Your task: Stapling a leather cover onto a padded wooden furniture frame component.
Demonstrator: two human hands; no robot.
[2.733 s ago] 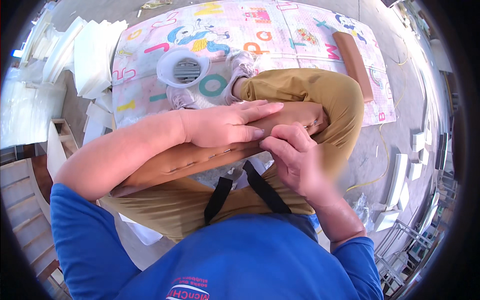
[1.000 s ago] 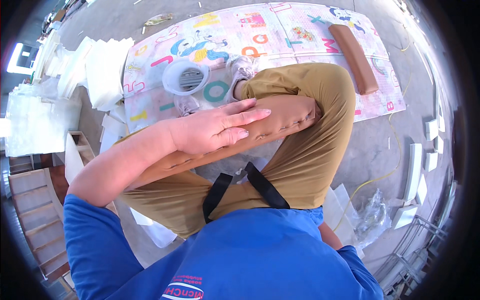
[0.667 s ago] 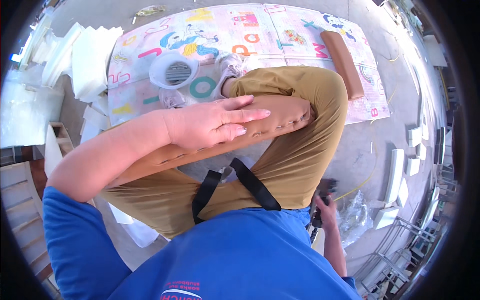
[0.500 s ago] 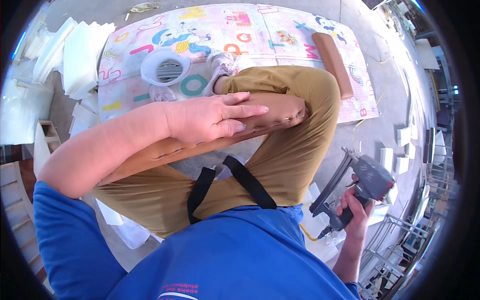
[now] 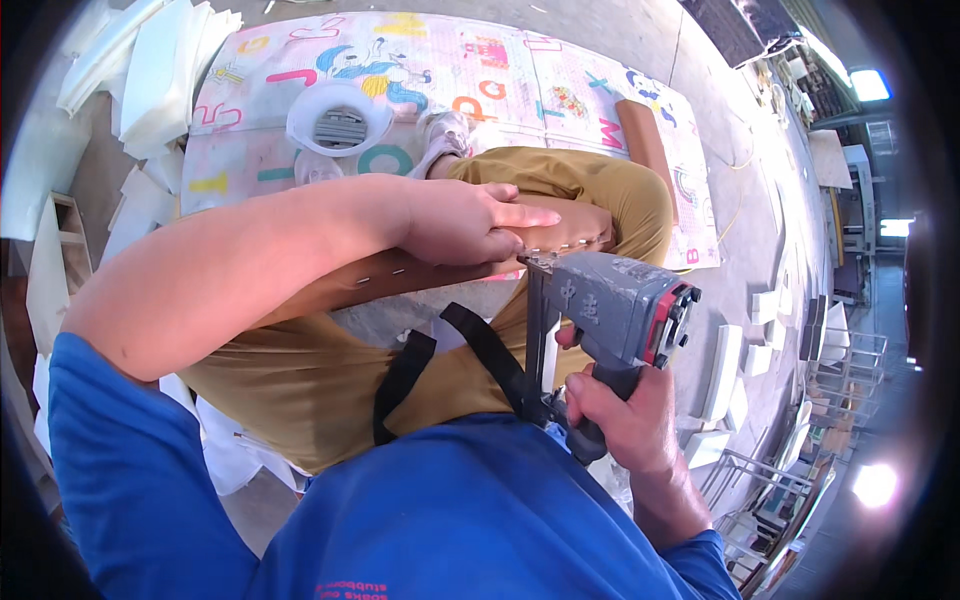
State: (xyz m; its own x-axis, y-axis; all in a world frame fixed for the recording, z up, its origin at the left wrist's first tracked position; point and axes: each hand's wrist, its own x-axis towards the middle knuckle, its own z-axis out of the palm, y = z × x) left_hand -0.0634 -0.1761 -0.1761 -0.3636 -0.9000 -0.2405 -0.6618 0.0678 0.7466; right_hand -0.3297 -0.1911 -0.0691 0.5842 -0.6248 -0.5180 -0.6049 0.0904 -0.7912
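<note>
A long brown upholstered panel (image 5: 578,216) lies across my lap, with several staples along the edge of its cover. My left hand (image 5: 465,222) is closed over the panel, pressing and gripping the folded cover; its thumb side is partly hidden. In my right hand (image 5: 630,415) is a grey pneumatic staple gun (image 5: 605,300), fingers wrapped round its handle. The gun's nose is at the panel's near edge, just right of my left fingertips; whether it touches cannot be made out.
A patterned play mat (image 5: 270,100) covers the floor ahead. On it stand a white bucket (image 5: 300,125) of staple strips and another brown panel (image 5: 648,140). White foam pieces (image 5: 160,85) are stacked at left. White blocks (image 5: 722,370) and a metal frame (image 5: 760,520) are at right.
My right hand has brought the staple gun up and left, from beside my right thigh to the panel's edge. My left hand has shifted slightly right along the panel.
</note>
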